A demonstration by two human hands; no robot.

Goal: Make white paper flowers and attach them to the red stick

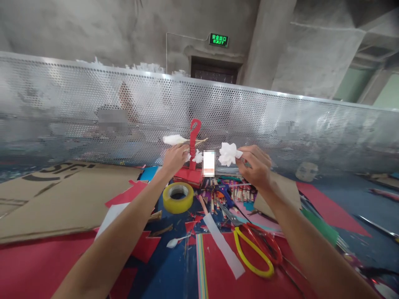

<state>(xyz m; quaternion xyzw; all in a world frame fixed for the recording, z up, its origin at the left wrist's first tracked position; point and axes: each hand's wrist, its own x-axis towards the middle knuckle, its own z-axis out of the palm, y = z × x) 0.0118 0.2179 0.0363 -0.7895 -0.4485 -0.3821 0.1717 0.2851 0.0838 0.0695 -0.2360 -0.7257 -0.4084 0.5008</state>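
My left hand [175, 160] is closed round a thin wooden stick [199, 142] with white tissue paper [173, 139] at its far end and a small white paper bit [197, 157] below it. My right hand [254, 165] pinches a white tissue-paper flower [228, 154] by its base, held up level with the left hand. Between and behind the hands stands a red paper loop on a red base [193, 158].
On the blue table [168, 274] lie a yellow tape roll [178, 197], red and yellow handled scissors [255, 249], several wooden sticks [230, 195], red paper scraps [127, 194], a white paper strip [223, 246] and brown cardboard [50, 199]. A perforated metal screen [93, 112] runs behind.
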